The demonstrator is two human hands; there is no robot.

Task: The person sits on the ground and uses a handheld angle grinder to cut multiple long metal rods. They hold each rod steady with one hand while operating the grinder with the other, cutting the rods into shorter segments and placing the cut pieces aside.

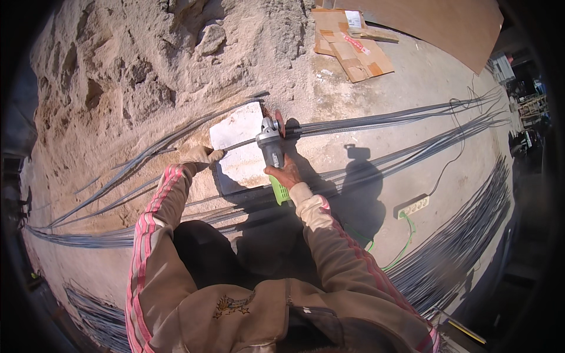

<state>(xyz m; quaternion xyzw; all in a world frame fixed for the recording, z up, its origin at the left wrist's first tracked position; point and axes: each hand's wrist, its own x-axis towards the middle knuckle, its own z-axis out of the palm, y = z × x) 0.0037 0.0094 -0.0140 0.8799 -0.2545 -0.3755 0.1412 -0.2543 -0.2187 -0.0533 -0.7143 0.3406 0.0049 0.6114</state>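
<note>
My right hand (285, 174) is wrapped round the body of a grey and green angle grinder (271, 147). The grinder's reddish disc (280, 122) stands at the right edge of a white block (232, 128), over the steel rods there. My left hand (203, 156), which looks gloved, is closed on a thin steel rod (240, 145) that lies across the block. The grinder head hides where disc and rod meet, so I cannot tell if they touch.
Long steel rods (365, 122) run left and right of the block. A sand heap (129, 65) rises at the far left; flattened cardboard (359, 53) lies at the back. A white power strip (414, 206) with a green cord (406, 247) sits at right, near a thick rod bundle (456, 241).
</note>
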